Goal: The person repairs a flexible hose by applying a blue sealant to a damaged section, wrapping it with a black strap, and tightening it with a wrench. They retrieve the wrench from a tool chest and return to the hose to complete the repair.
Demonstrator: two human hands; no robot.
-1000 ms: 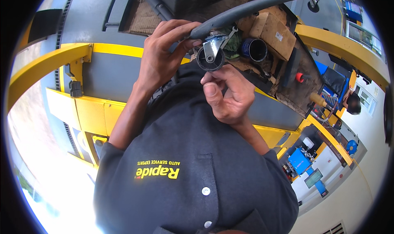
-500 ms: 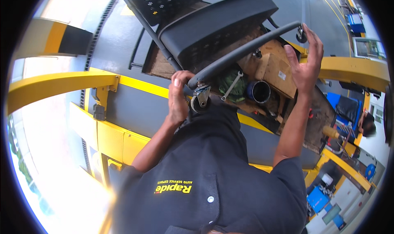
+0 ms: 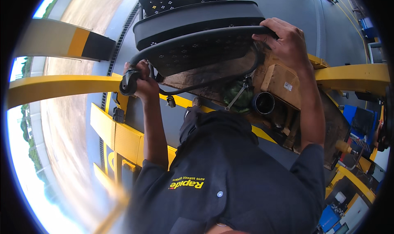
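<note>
A black tool cart (image 3: pixel 197 22) with perforated trays hangs tilted in front of me, its castors toward me. My left hand (image 3: pixel 146 79) is closed round the left end of its tubular frame (image 3: pixel 193 36), right beside a castor (image 3: pixel 129 83). At the other end, my right hand (image 3: pixel 287 41) wraps over the same bar, thumb below and fingers on top. Another castor (image 3: pixel 170 101) shows under the lower tube. Behind that tube, a wrench (image 3: pixel 237 98) lies on green cloth (image 3: pixel 242 99), partly covered by the cart.
Below the cart stands a worn wooden surface (image 3: pixel 197 75) holding a cardboard box (image 3: pixel 283 84) and a dark round can (image 3: pixel 263 103). Yellow steel arms (image 3: pixel 69 86) reach in from the left, and another yellow arm (image 3: pixel 353 75) from the right. A drain grating (image 3: pixel 123 37) crosses the grey floor.
The cart has swung left and levelled across my view. My left hand moved left and up with its castor end; my right hand went from open fingers near the bar's end to gripping it.
</note>
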